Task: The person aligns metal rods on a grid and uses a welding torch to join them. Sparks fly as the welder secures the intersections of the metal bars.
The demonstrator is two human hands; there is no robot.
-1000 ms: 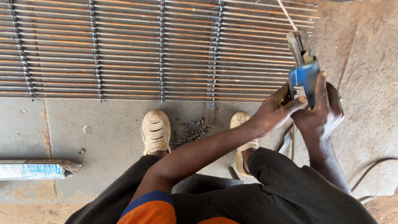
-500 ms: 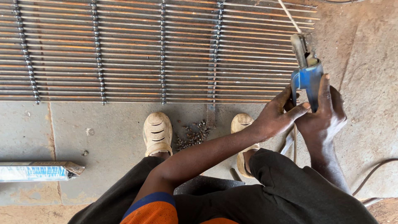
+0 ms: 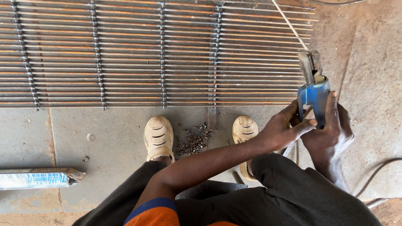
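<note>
Both my hands hold a blue-handled welding electrode holder (image 3: 313, 90) at the right. My right hand (image 3: 333, 134) wraps the handle from behind, its index finger running up the blue grip. My left hand (image 3: 282, 130) grips the same handle from the left, thumb pressed across the grip's lower end. A thin welding rod (image 3: 289, 25) sticks out of the metal jaws, slanting up and to the left over a grille of rusty steel rods (image 3: 125, 54) lying on the floor in front of me.
My two tan shoes (image 3: 158, 136) (image 3: 245, 129) rest on the concrete just below the grille, with a pile of small metal bits (image 3: 194, 140) between them. A long silver and blue packet (image 3: 37, 179) lies at the lower left. A cable (image 3: 377, 175) curves along the right.
The holder and both hands have drifted slightly down and to the right. My left thumb has settled across the handle.
</note>
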